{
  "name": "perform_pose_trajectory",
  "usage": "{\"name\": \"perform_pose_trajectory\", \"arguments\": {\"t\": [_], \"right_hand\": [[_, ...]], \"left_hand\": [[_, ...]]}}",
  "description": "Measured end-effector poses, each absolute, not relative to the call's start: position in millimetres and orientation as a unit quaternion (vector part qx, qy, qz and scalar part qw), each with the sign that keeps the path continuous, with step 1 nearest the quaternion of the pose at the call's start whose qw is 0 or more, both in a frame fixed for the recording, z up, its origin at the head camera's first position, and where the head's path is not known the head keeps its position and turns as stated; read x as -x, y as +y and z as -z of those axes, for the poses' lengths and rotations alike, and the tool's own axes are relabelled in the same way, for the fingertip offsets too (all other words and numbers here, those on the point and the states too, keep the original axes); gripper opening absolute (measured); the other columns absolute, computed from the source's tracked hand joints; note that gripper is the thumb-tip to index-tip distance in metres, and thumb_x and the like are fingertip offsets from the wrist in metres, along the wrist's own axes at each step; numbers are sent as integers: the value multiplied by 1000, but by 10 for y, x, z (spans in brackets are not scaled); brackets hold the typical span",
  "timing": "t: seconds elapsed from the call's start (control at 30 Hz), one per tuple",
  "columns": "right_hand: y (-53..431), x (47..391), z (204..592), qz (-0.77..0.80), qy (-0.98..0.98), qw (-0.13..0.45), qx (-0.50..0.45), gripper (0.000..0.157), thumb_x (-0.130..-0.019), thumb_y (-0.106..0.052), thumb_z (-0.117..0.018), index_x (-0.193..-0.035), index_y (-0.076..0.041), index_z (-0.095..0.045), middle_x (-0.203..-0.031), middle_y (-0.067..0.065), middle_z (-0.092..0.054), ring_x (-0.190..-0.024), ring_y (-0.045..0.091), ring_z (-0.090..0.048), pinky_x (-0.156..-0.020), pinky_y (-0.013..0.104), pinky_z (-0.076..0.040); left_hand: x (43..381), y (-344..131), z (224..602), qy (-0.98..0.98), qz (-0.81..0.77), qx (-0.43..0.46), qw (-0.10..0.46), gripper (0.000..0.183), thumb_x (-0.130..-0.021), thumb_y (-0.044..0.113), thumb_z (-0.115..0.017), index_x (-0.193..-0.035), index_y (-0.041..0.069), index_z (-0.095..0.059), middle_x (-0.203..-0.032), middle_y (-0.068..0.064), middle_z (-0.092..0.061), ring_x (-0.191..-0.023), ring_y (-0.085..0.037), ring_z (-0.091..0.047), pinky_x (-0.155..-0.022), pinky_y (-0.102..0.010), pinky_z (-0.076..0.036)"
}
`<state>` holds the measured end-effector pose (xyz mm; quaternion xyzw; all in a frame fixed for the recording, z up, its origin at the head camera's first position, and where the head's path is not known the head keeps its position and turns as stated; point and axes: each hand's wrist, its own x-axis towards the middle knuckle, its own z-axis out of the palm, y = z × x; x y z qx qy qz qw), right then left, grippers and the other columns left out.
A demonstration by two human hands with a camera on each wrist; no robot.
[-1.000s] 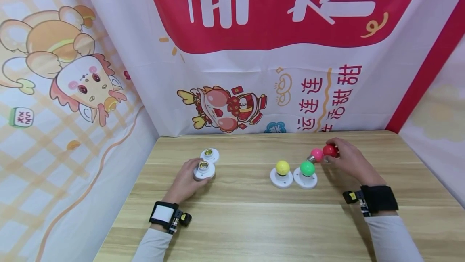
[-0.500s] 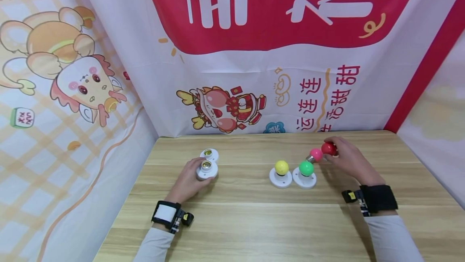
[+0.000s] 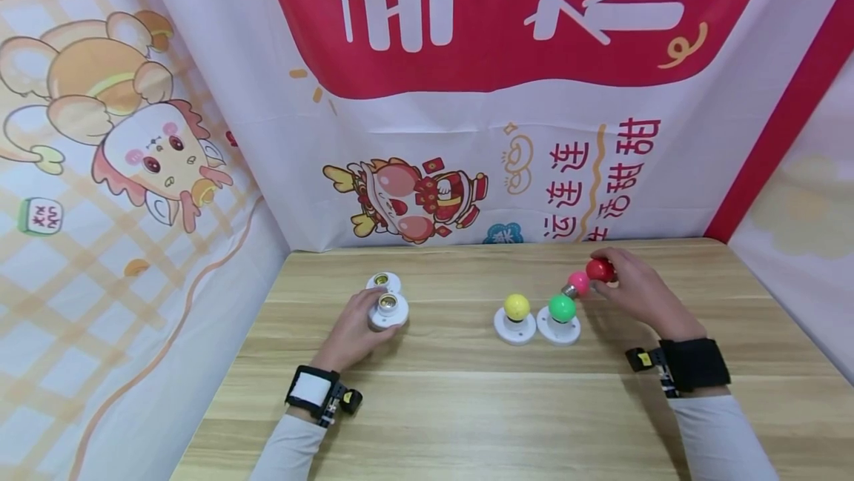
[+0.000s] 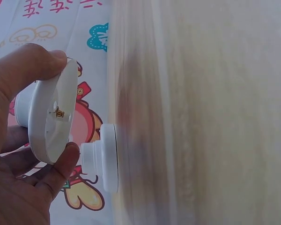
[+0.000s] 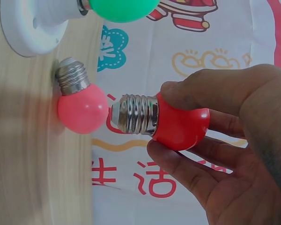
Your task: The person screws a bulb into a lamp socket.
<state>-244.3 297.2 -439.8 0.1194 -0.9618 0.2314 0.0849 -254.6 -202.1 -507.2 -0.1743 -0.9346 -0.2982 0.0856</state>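
Observation:
My left hand (image 3: 356, 331) grips a round white lamp holder (image 3: 388, 310) by its rim. In the left wrist view that lamp holder (image 4: 51, 112) is off the table, its hollow underside turned toward the camera. A second lamp holder (image 4: 107, 158) stands on the table just beyond it. My right hand (image 3: 637, 293) holds a red bulb (image 5: 180, 123) between thumb and fingers, its metal screw end pointing at the table. Close by, a pink bulb (image 5: 83, 108) lies on the tabletop. Left of it, a green bulb (image 3: 562, 308) sits in a white lamp holder (image 3: 559, 331).
A yellow bulb (image 3: 517, 307) in its own white lamp holder (image 3: 514, 331) stands beside the green one. The wooden table (image 3: 440, 422) ends at a printed cloth (image 3: 427, 118) along the back. More printed cloth (image 3: 133, 170) hangs on the left side.
My left hand has carried the lamp holder a little to the right. The right hand, with the red bulb, has shifted slightly up and left. The other bulbs stay where they were.

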Motion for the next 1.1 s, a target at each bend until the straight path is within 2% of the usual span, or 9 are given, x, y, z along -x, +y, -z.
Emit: {"name": "perform_pose_trajectory", "arguments": {"t": [0.23, 0.47, 1.1], "right_hand": [[2913, 2414, 4341, -230, -961, 89, -128, 53, -85, -15, -73, -129, 2, -49, -121, 24, -54, -105, 38, -52, -86, 58, -51], [2839, 2388, 4313, -224, -958, 99, -147, 53, -83, -14, -74, -128, 1, -49, -120, 23, -55, -103, 36, -54, -85, 56, -53], [2702, 2354, 4260, -219, -953, 118, -172, 56, -80, -14, -77, -127, -1, -50, -121, 22, -55, -103, 35, -54, -84, 54, -54]], "left_hand": [[2537, -1965, 5076, -929, 295, 201, 98, 74, -73, 34, -82, -134, 6, -52, -140, -9, -48, -128, -24, -41, -108, -46, -38], [2522, -1877, 5065, -931, 283, 212, 91, 75, -73, 39, -81, -135, 9, -52, -140, -8, -48, -127, -20, -42, -107, -42, -40], [2540, -1655, 5054, -926, 278, 244, 73, 77, -75, 42, -79, -138, 11, -49, -140, -4, -48, -129, -17, -40, -109, -39, -37]]}}
